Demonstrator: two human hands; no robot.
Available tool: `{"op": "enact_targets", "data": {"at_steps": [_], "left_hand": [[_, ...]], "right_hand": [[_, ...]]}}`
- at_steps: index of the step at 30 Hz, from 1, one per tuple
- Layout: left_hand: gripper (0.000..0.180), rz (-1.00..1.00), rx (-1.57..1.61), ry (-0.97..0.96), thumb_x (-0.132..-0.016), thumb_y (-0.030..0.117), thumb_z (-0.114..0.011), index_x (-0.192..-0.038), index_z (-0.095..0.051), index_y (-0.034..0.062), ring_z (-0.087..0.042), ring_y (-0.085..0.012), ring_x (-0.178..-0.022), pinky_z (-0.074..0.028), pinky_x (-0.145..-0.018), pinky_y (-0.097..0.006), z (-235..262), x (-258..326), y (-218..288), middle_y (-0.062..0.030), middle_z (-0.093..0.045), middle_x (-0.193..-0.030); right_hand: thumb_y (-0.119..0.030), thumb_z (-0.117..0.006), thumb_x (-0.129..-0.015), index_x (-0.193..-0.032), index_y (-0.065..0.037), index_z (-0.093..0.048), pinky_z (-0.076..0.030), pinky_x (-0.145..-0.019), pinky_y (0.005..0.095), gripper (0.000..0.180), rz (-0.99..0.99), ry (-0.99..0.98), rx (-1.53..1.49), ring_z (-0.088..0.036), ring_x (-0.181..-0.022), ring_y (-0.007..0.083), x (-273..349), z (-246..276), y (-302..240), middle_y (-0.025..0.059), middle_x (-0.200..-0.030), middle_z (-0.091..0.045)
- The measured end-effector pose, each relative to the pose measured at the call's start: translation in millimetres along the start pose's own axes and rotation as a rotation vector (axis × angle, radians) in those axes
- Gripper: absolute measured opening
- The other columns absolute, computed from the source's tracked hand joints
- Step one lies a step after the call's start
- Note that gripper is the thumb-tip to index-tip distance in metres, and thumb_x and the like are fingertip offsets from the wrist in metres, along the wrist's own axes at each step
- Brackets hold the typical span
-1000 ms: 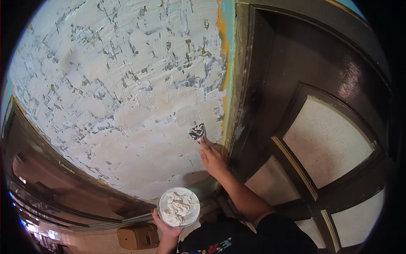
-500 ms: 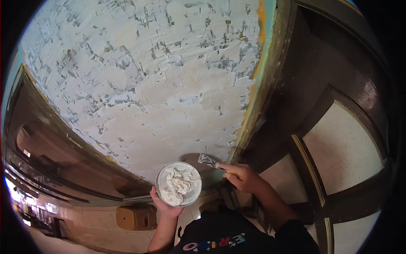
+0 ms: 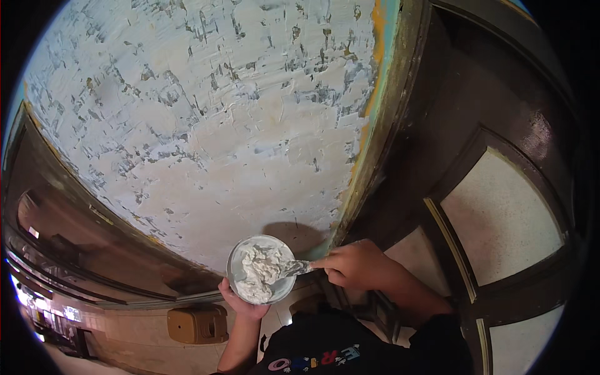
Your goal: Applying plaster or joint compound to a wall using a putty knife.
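Note:
My left hand is closed around the lower left side of a round, pale tub. Lumpy white putty lies inside it. From the right, my right hand grips a putty knife, its blade smeared with white. The blade reaches over the tub's right rim, and its tip is at the putty. Just beyond the tub stands a wall coated with rough white putty, where grey patches show through, mostly higher up.
Dark wooden framing with pale panels rises at my right. Another brown frame borders the wall at left. A brown plastic stool stands on the tiled floor at lower left.
My right hand has brought the putty knife from beside the wall, down and left, into the tub. The tub has stayed almost in place, and the view has shifted slightly.

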State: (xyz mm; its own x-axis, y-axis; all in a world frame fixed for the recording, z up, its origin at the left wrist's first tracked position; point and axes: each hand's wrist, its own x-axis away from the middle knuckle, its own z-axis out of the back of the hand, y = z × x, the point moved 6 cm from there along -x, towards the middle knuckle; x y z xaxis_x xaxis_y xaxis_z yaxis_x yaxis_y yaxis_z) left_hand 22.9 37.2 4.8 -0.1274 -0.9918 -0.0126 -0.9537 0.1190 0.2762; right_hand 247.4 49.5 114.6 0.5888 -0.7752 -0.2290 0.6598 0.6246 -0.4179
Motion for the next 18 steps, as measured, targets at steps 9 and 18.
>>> {"op": "enact_targets", "data": {"at_steps": [9,18], "left_hand": [[0.076,0.086,0.033,0.018,-0.082,0.055,-0.046,-0.141,-0.042,0.0064,-0.050,-0.0371,-0.123,-0.045,-0.100,-0.052,32.5,15.1,-0.7,-0.0170,-0.047,-0.141],[0.077,0.315,0.081,-0.004,-0.079,0.052,-0.054,-0.140,-0.043,0.0056,-0.054,-0.0381,-0.120,-0.047,-0.098,-0.054,44.8,27.5,-11.8,-0.0191,-0.050,-0.137]], "right_hand": [[-0.019,-0.063,-0.073,-0.099,-0.025,-0.072,-0.037,-0.068,0.0364,0.028,0.223,0.049,0.445,-0.057,-0.073,0.0167,-22.0,9.4,-19.6,-0.0025,-0.070,-0.052],[-0.017,-0.058,-0.079,-0.100,-0.025,-0.072,-0.034,-0.069,0.0353,0.027,0.353,0.083,0.521,-0.052,-0.075,0.0162,-38.7,16.3,-41.2,-0.0035,-0.069,-0.048]]}}
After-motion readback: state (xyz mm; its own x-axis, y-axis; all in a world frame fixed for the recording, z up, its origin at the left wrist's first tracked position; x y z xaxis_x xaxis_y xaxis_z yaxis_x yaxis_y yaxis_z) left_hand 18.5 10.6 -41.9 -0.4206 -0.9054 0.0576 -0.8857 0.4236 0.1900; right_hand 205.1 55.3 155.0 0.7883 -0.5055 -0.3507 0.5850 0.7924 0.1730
